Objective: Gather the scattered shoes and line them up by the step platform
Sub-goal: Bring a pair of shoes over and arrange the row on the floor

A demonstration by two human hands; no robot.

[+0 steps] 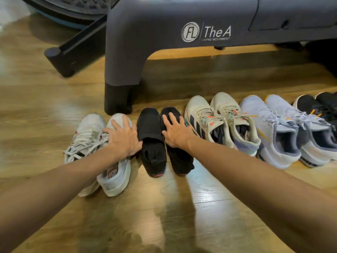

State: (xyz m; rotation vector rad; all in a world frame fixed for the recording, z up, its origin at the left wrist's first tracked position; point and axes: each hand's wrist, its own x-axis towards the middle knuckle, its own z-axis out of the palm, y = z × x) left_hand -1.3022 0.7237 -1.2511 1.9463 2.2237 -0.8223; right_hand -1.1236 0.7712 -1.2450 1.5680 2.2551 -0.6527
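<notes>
Black shoes (151, 139) — between hands | left hand (124, 137) on white shoe (116, 161) | right hand (176, 133) flat

My one camera sits on the head, looking forward and down, close over the floor (164, 207) and facing the step platform (164, 42) beyond a row of shoes (218, 125).

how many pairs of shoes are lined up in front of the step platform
5. White pair at far left under the left hand, black pair under the right hand, cream pair, light blue pair, black pair at right edge; more may lie beyond the frame.
</notes>
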